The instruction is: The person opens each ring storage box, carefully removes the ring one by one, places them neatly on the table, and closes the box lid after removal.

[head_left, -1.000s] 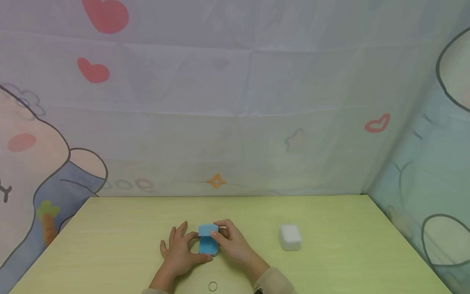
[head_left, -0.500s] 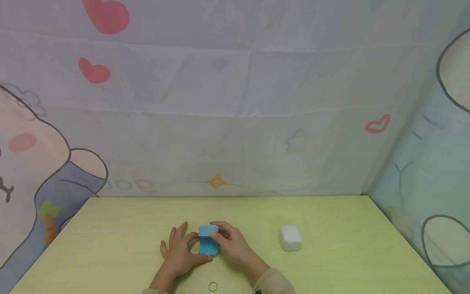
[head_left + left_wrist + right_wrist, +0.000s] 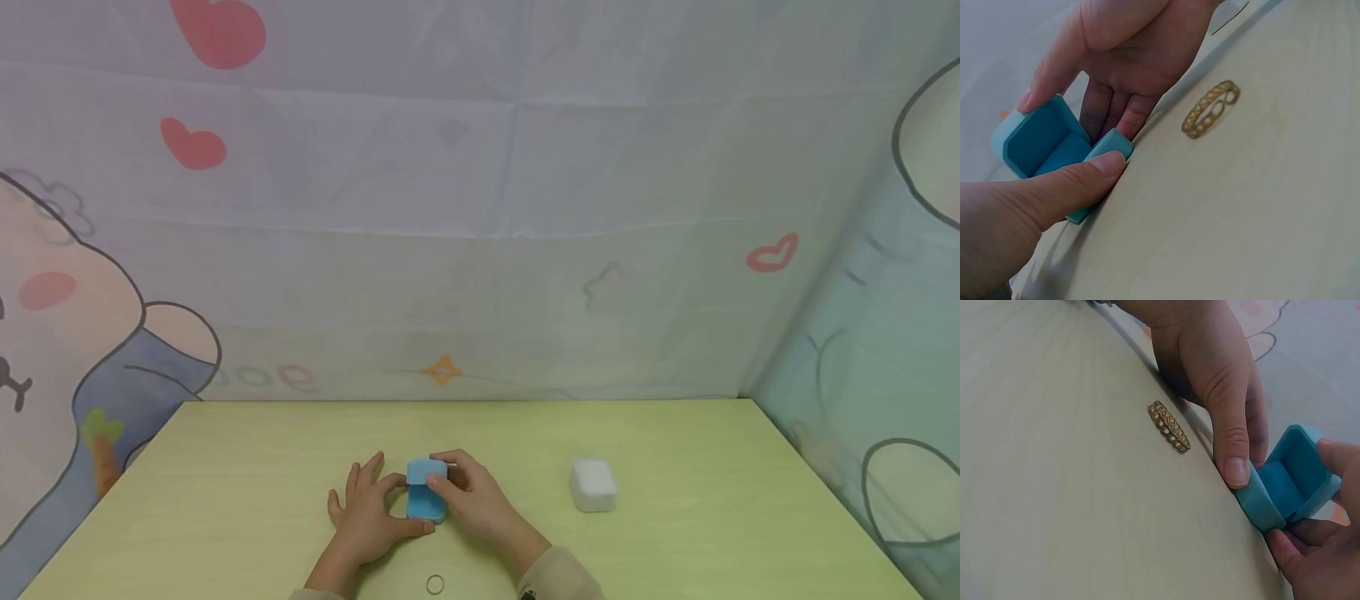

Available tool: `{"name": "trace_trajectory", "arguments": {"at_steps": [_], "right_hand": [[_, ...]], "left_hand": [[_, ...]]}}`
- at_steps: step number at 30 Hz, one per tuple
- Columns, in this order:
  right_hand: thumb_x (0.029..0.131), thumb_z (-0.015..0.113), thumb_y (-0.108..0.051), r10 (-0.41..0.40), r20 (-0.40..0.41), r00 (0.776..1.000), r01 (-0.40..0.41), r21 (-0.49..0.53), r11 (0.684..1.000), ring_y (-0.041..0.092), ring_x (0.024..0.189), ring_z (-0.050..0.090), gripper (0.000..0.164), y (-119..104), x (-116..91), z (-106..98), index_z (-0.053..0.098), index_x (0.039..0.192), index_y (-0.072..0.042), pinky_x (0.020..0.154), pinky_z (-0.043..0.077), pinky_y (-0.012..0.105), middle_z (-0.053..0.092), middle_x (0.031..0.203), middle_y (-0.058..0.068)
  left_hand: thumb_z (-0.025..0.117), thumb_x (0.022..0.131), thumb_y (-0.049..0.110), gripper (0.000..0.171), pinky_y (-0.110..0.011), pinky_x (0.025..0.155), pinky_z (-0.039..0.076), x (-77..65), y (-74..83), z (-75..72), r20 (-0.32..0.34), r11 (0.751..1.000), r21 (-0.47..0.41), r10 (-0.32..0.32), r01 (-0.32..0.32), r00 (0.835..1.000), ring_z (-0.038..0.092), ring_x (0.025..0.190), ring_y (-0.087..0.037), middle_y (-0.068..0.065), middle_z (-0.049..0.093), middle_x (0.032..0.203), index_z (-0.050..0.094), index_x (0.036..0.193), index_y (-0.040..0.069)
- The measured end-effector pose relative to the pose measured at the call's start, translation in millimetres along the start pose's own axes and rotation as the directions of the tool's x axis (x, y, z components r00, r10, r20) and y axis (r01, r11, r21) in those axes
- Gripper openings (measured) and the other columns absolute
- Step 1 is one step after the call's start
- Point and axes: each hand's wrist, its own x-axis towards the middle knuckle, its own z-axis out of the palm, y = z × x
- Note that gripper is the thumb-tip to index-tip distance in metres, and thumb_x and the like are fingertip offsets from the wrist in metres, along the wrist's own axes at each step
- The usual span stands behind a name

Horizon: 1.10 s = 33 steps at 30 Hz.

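Observation:
A small blue ring box (image 3: 426, 505) stands on the table between my hands, its hinged lid raised. My left hand (image 3: 367, 517) grips the base from the left, with the thumb across the front edge; that thumb also shows in the left wrist view. From the right, my right hand (image 3: 480, 504) pinches the lid, thumb on its front rim, other fingers behind and beside the box. Inside the box (image 3: 1282, 487) is a blue lining, and no ring shows there. A gold openwork ring (image 3: 1211, 109) lies on the table on the near side of the box, touched by neither hand.
A white rounded box (image 3: 593, 485) sits on the pale yellow-green table (image 3: 712, 517) to the right of my hands. Behind the table hangs a printed cloth backdrop (image 3: 480, 292), and the cloth continues along the right side.
My right index finger has shifted slightly along the back of the lid. Otherwise the hands, the ring box and the ring have hardly moved.

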Motion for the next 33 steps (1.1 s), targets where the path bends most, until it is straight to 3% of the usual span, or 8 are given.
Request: {"name": "trace_trajectory", "arguments": {"at_steps": [33], "right_hand": [[0.096, 0.055, -0.028, 0.007, 0.022, 1.000, -0.006, -0.045, 0.999, 0.030, 0.115, 0.058, 0.032, 0.3, -1.1, -1.4, 0.053, 0.125, -0.014, 0.095, 0.049, 0.044, 0.059, 0.125, 0.017]], "left_hand": [[0.083, 0.061, 0.052, 0.066, -0.078, 0.098, -0.004, -0.5, 1.2, -2.1, 0.010, 1.000, -0.005, -0.005, 0.006, 1.000, 0.002, 0.139, -0.053, -0.024, 0.020, 0.153, 0.065, 0.111, 0.013]]}}
